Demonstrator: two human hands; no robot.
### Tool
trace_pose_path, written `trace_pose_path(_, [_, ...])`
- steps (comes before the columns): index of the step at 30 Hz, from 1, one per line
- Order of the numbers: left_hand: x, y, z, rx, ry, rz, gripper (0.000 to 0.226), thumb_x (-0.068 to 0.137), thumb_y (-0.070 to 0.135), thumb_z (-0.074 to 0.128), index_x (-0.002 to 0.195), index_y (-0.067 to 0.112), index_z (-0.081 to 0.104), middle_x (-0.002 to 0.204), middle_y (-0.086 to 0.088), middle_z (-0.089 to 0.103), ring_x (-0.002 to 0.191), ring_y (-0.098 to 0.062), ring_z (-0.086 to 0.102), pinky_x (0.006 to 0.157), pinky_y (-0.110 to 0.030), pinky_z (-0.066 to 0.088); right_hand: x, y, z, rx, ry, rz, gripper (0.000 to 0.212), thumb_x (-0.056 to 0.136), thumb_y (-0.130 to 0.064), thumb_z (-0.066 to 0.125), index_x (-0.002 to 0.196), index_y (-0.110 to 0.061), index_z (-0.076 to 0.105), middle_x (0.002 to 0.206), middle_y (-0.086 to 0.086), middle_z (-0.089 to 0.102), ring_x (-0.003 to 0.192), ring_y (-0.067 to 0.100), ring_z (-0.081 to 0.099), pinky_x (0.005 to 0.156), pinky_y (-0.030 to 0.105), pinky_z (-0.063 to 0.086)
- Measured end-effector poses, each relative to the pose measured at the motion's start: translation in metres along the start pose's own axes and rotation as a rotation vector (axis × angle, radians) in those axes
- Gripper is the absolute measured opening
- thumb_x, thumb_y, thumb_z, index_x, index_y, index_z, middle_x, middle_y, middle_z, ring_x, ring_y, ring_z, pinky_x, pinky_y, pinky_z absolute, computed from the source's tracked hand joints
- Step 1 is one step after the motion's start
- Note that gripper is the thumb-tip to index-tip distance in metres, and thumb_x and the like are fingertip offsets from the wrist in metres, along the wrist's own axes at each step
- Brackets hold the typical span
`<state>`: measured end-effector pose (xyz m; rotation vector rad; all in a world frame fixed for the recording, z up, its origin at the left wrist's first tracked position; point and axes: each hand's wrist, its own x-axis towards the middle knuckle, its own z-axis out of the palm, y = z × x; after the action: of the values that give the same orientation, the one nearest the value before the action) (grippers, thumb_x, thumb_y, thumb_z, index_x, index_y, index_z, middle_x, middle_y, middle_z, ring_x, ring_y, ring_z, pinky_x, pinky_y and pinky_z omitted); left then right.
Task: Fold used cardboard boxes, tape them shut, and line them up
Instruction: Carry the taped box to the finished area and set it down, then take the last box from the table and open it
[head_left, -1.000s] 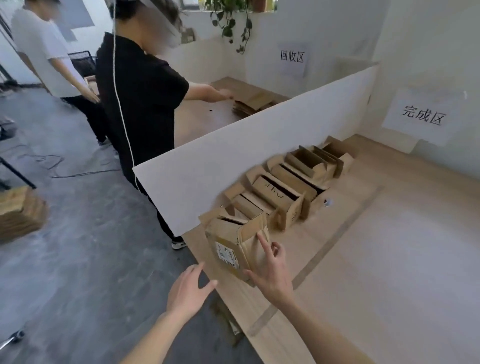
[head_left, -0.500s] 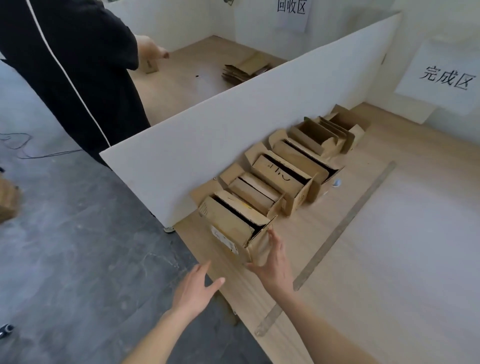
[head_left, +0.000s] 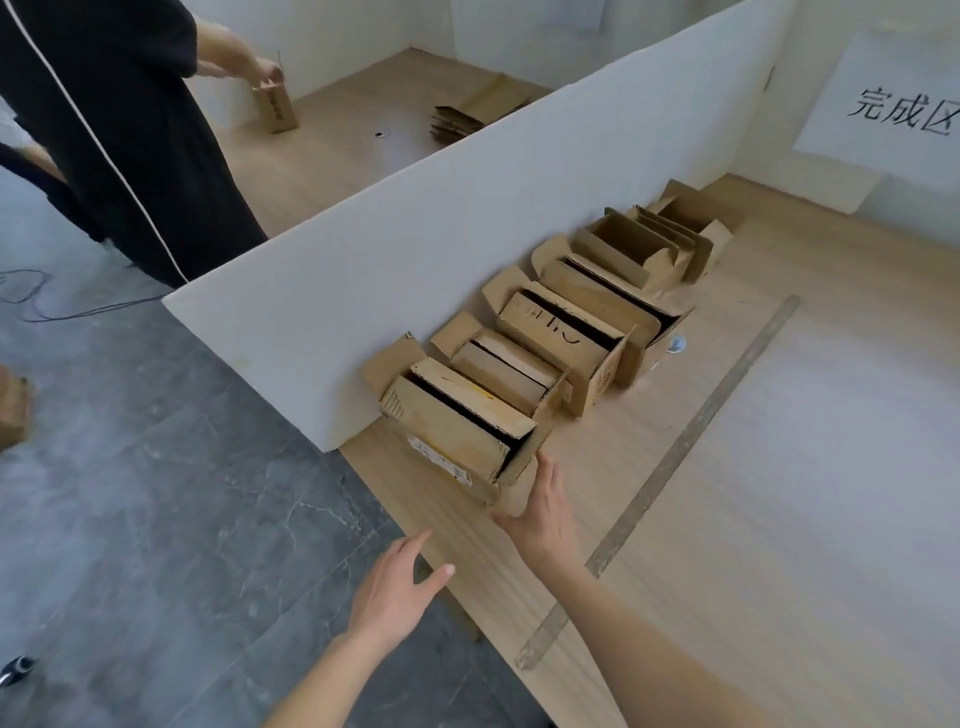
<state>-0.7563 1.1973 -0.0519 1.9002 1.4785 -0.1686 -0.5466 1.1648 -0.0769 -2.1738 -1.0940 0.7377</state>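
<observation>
Cardboard nearest box (head_left: 457, 436) now sits on the worktop (head_left: 597, 467) at the row's (head_left: 597, 312) near end; a second ago I held it raised. My right hand (head_left: 543, 506) presses its end flat-fingered; my left hand (head_left: 395, 587) hovers wide, empty. Placement looks done.

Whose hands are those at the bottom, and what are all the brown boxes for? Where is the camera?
The camera sits on a person's head, looking down, so you see their own two hands. The right hand presses flat against the end of the nearest cardboard box. The left hand hangs open over the table edge, holding nothing. The boxes stand in a row along a white divider on the wooden table. Behind the divider, another person holds a small box.
</observation>
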Motion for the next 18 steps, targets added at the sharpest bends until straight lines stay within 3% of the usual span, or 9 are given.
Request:
trace_pose_path(4, [-0.004, 0.009, -0.002, -0.001, 0.008, 0.013, 0.071, 0.093, 0.064, 0.052, 0.154, 0.038, 0.028, 0.161, 0.009, 0.027, 0.147, -0.015, 0.028, 0.111, -0.039, 0.037, -0.009, 0.005, -0.008, -0.044, -0.004, -0.049, 0.102, 0.081, -0.041, 0.081, 0.156, -0.030, 0.014, 0.162, -0.008, 0.019, 0.136, 0.017, 0.043, 0.095, 0.027, 0.048])
trace_pose_path(7, [-0.010, 0.022, -0.007, 0.037, 0.015, 0.050, 0.072, 0.092, 0.067, 0.050, 0.154, 0.039, 0.026, 0.162, 0.007, 0.026, 0.149, -0.015, 0.025, 0.112, -0.040, 0.035, -0.019, 0.012, -0.021, -0.113, 0.014, -0.027, 0.099, 0.080, -0.054, 0.078, 0.155, -0.034, 0.016, 0.164, -0.009, 0.017, 0.146, 0.018, 0.034, 0.114, 0.040, 0.040])
trace_pose_path(11, [-0.020, 0.046, -0.017, 0.096, 0.055, 0.136, 0.073, 0.092, 0.068, 0.048, 0.154, 0.037, 0.027, 0.162, 0.009, 0.027, 0.145, -0.015, 0.033, 0.111, -0.040, 0.040, -0.040, 0.017, -0.055, -0.158, 0.030, -0.015, 0.094, 0.082, -0.061, 0.072, 0.155, -0.036, 0.020, 0.166, -0.009, 0.017, 0.145, 0.020, 0.036, 0.114, 0.040, 0.039])
trace_pose_path(13, [-0.028, 0.061, -0.022, 0.121, 0.081, 0.191, 0.073, 0.092, 0.067, 0.048, 0.155, 0.036, 0.028, 0.161, 0.011, 0.027, 0.143, -0.014, 0.036, 0.110, -0.039, 0.041, -0.054, 0.018, -0.077, -0.178, 0.063, -0.015, 0.092, 0.083, -0.061, 0.071, 0.156, -0.035, 0.021, 0.166, -0.007, 0.018, 0.148, 0.019, 0.029, 0.120, 0.039, 0.031])
trace_pose_path(18, [-0.062, 0.112, -0.031, 0.164, 0.111, 0.386, 0.075, 0.091, 0.065, 0.053, 0.154, 0.034, 0.028, 0.161, 0.010, 0.029, 0.146, -0.013, 0.031, 0.117, -0.040, 0.034, -0.116, 0.015, -0.153, -0.263, 0.211, 0.000, 0.092, 0.083, -0.064, 0.068, 0.157, -0.035, 0.021, 0.165, -0.008, 0.021, 0.151, 0.016, 0.023, 0.124, 0.038, 0.022])
